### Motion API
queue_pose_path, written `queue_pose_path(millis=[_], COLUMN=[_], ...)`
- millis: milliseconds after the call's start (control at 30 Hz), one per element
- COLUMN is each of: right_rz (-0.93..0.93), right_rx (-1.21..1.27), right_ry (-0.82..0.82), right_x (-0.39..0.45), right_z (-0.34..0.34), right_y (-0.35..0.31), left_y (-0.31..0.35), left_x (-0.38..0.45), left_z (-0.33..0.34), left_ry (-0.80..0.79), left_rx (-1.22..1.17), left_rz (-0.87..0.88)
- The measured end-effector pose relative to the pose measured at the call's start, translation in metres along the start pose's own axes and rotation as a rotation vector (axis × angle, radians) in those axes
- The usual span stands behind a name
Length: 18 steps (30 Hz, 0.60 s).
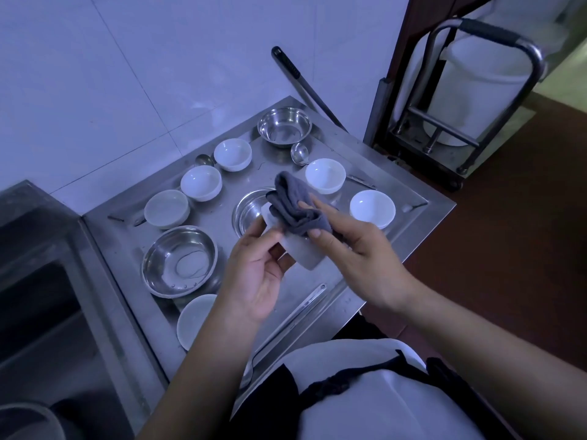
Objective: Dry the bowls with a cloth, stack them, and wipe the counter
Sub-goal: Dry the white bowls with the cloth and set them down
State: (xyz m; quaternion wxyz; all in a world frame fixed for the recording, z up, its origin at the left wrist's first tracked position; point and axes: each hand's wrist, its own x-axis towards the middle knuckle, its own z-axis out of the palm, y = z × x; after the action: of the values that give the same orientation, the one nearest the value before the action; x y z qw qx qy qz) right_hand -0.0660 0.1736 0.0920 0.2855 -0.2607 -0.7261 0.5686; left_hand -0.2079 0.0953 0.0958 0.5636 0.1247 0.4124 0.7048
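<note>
ideally i'd turn the white bowl pinched in my left hand while my right hand, its grip pinching the grey cloth, rubs inside.

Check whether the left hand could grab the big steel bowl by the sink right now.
Probably not yet: the left hand holds a white bowl. The steel bowl itself sits uncovered beside it.

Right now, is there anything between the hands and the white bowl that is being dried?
Nothing stands between the left hand and the small white ceramic bowl; it grips the bowl directly. The right hand presses only the folded grey cloth onto it.
</note>
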Motion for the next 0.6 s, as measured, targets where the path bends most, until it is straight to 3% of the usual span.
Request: queue_pose_path(millis=[267, 433, 600], right_rz=[0.02, 0.153, 0.047], right_rx=[0.082, 0.149, -0.176], right_ry=[0.264, 0.255, 0.278], right_x=[-0.031, -0.024, -0.019], right_z=[0.021, 0.016, 0.007], right_y=[0.033, 0.031, 0.038], left_y=[0.005, 0.011, 0.006], left_x=[0.008, 0.005, 0.002], left_z=[-0.001, -0.007, -0.018], left_ry=[0.197, 0.237, 0.272], left_rx=[-0.438, -0.597, -0.714], left_rz=[-0.084, -0.174, -0.263])
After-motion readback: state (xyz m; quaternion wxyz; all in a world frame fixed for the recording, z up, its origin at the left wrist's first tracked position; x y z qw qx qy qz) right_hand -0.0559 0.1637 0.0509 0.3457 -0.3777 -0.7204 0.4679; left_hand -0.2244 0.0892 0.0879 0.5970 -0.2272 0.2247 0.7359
